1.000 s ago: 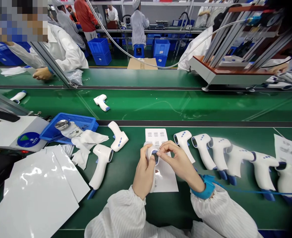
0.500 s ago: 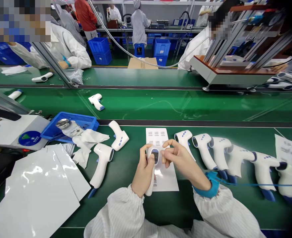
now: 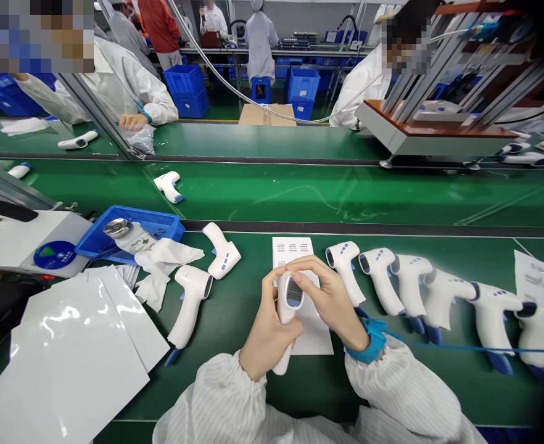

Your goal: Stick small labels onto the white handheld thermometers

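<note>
My left hand (image 3: 268, 330) is wrapped round the handle of a white infrared thermometer (image 3: 285, 312), whose small dark screen (image 3: 293, 293) faces me. My right hand (image 3: 325, 296) closes over the top of its head, thumb against the screen's edge and fingers along the upper side. A blue wrist strap (image 3: 368, 340) with a cord is on my right wrist. Beneath my hands lies a white label sheet (image 3: 316, 336) with rows of small printed labels near its far end. Two more thermometers, one nearer (image 3: 191, 305) and one farther (image 3: 221, 250), lie left of my hands.
Several thermometers (image 3: 383, 280) stand in a row on the right. Left are glossy white sheets (image 3: 68, 357), crumpled tissue (image 3: 173, 256) and a blue tray (image 3: 170, 231) with a metal-capped bottle. Beyond runs a green belt (image 3: 276, 191) carrying a thermometer (image 3: 169, 185). Co-workers sit opposite.
My right hand has moved from beside the screen onto the thermometer's head. My left thumb has slid down to the handle. The thermometer on the belt has shifted left.
</note>
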`<state>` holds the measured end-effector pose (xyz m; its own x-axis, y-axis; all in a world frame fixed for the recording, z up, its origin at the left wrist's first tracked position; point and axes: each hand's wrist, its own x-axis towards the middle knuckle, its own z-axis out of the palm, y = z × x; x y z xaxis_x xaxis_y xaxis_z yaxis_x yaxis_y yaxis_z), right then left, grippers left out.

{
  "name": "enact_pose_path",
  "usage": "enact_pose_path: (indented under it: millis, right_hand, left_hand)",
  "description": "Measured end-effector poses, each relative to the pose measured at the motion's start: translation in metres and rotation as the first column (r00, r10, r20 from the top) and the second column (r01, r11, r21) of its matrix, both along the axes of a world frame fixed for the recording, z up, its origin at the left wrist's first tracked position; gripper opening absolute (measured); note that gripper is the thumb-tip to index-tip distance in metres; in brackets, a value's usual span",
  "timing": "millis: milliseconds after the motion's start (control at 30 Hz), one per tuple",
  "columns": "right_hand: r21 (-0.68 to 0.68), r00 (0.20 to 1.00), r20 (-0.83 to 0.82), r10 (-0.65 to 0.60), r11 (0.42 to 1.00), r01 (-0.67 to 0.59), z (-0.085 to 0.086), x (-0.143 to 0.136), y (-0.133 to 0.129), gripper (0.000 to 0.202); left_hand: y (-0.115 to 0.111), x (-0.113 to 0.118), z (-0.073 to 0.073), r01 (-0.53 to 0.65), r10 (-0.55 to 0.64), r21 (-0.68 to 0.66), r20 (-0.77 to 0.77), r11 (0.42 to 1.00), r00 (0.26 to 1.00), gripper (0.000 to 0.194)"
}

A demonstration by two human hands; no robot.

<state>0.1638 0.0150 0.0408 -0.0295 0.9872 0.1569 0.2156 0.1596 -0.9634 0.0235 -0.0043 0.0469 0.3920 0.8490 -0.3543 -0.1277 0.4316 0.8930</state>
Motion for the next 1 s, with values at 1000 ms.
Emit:
enact_pose_path:
  millis: [1000]
  right_hand:
    - [-0.023, 0.845, 0.532, -0.061, 0.996, 0.086, -0.022, 0.044, 0.14, 0.051]
  left_hand:
    - [0.164, -0.111, -0.029, 0.745, 0.279, 0.291, -0.949, 0.6, 0.146, 0.046]
